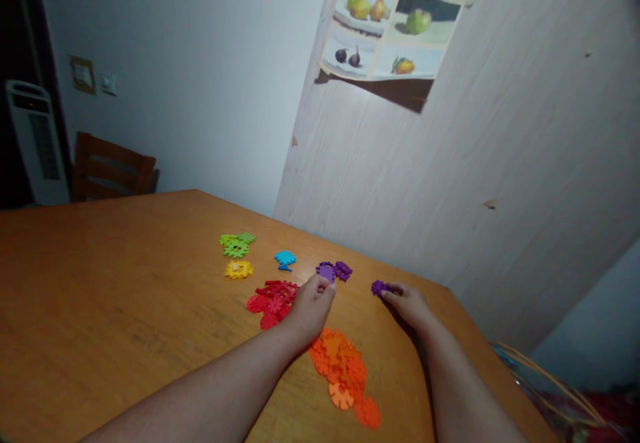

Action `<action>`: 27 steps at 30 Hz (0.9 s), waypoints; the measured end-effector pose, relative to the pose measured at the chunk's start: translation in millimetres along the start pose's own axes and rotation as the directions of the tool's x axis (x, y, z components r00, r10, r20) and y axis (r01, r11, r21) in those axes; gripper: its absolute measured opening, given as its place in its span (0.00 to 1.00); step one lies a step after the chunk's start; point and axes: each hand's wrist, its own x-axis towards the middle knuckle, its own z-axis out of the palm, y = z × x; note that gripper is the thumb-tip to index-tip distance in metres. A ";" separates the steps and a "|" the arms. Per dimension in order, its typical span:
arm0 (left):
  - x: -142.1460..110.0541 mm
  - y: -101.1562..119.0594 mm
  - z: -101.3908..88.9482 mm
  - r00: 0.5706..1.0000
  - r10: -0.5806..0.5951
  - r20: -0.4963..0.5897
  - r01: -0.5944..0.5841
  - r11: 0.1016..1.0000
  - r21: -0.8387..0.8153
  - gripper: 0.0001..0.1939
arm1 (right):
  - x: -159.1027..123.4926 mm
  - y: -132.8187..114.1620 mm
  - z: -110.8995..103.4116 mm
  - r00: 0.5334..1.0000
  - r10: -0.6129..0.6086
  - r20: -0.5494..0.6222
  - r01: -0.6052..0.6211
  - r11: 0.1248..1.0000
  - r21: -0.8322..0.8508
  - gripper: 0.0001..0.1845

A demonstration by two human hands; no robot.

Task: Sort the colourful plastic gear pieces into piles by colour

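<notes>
My left hand (314, 301) is closed in a pinch at the lower edge of a light purple notched plastic piece (327, 271). Right behind that lie dark purple toothed pieces (343, 270). Farther right, my right hand (407, 303) grips another dark purple toothed piece (380, 288) between thumb and fingers, low over the table. A pile of red pieces (273, 301) lies just left of my left hand, partly covered by it. Nearer to me, between my forearms, spreads a heap of orange pieces (343, 366).
Blue pieces (285, 258), yellow pieces (239, 269) and green pieces (237, 248) sit in small groups toward the left on the wooden table (125, 296). The wall meets the table's far edge. A wooden chair (113, 166) stands beyond the left side.
</notes>
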 end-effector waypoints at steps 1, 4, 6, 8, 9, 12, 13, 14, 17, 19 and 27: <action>-0.4 0.9 -0.1 1.000 -0.002 -0.003 0.002 1.000 -0.001 0.10 | -0.1 0.3 0.3 1.000 0.006 0.004 -0.006 1.000 -0.004 0.24; -1.9 3.7 -0.3 1.000 -0.003 -0.002 0.003 1.000 0.000 0.10 | 0.8 2.1 1.6 1.000 0.016 0.017 -0.016 1.000 -0.005 0.30; -2.6 4.4 -0.2 1.000 -0.006 -0.001 0.006 1.000 -0.003 0.10 | 2.0 3.9 3.0 1.000 0.007 0.028 -0.007 1.000 0.000 0.30; -2.5 3.8 0.1 1.000 -0.011 -0.002 0.011 1.000 -0.012 0.10 | 2.9 5.3 4.3 0.999 -0.001 0.039 0.001 1.000 0.004 0.29; -2.1 3.0 0.3 1.000 -0.012 -0.002 0.012 1.000 -0.016 0.10 | 3.1 5.6 4.9 0.999 -0.002 0.041 0.002 1.000 0.004 0.27; -0.4 -0.3 0.5 1.000 -0.006 0.007 0.006 1.000 -0.020 0.11 | 2.6 4.3 5.3 0.999 -0.001 0.033 0.001 1.000 -0.006 0.25; 0.1 -1.4 0.5 1.000 -0.004 0.009 0.004 1.000 -0.017 0.11 | 2.1 3.3 5.1 1.000 -0.004 0.030 0.004 1.000 -0.011 0.24; 0.7 -2.4 0.4 1.000 -0.002 0.010 0.003 1.000 -0.012 0.11 | 1.7 2.2 4.8 1.000 -0.007 0.028 0.007 1.000 -0.015 0.24; 1.5 -3.9 -0.1 1.000 0.000 0.011 0.000 1.000 0.007 0.10 | 0.8 -0.7 3.5 1.000 -0.014 0.027 0.014 1.000 -0.018 0.23; 1.6 -3.7 -0.3 1.000 0.000 0.009 0.000 1.000 0.016 0.09 | 0.5 -1.8 2.8 1.000 -0.017 0.026 0.017 1.000 -0.020 0.23; 0.4 0.3 -0.8 1.000 -0.007 0.005 0.007 1.000 0.029 0.08 | -1.2 -5.0 3.9 1.000 -0.003 0.017 0.002 0.999 0.039 0.26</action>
